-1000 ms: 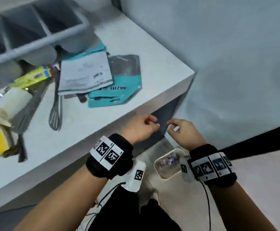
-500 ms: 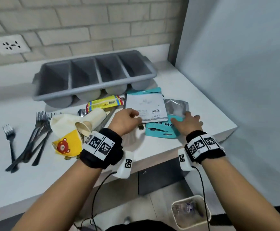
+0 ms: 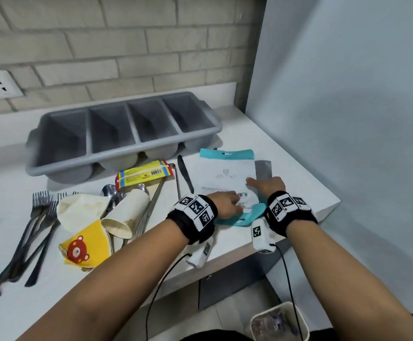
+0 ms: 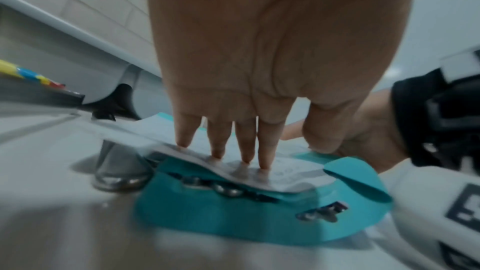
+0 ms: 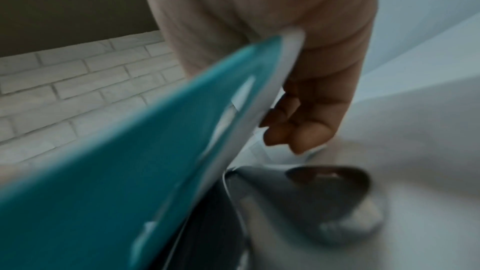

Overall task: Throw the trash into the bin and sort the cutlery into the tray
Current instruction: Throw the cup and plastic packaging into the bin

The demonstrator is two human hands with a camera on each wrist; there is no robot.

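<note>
My left hand [image 3: 225, 205] lies with straight fingers [image 4: 244, 157] pressing on a white packet [image 3: 225, 178] near the counter's right front corner. That packet rests on a teal packet [image 3: 239, 219], whose near edge curls up. My right hand [image 3: 264, 187] rests on the same stack with bent fingers [image 5: 298, 126]. The teal packet [image 5: 103, 171] stands against its palm, and a silver packet [image 3: 263, 168] lies beneath it. The grey four-compartment cutlery tray [image 3: 126, 153] stands at the back. The bin [image 3: 254, 318] is on the floor, lower right.
A knife [image 3: 185, 173] lies left of the packets. Further left are a yellow wrapper [image 3: 144, 174], spoons [image 3: 109, 193], paper cups [image 3: 126, 215], a yellow bear napkin [image 3: 82, 247] and several forks [image 3: 35, 225]. A blue-grey wall bounds the counter on the right.
Both hands rose from below the counter edge onto the packet stack. The stack has since shifted and the teal packet's near edge has lifted. The view swung up to the tray.
</note>
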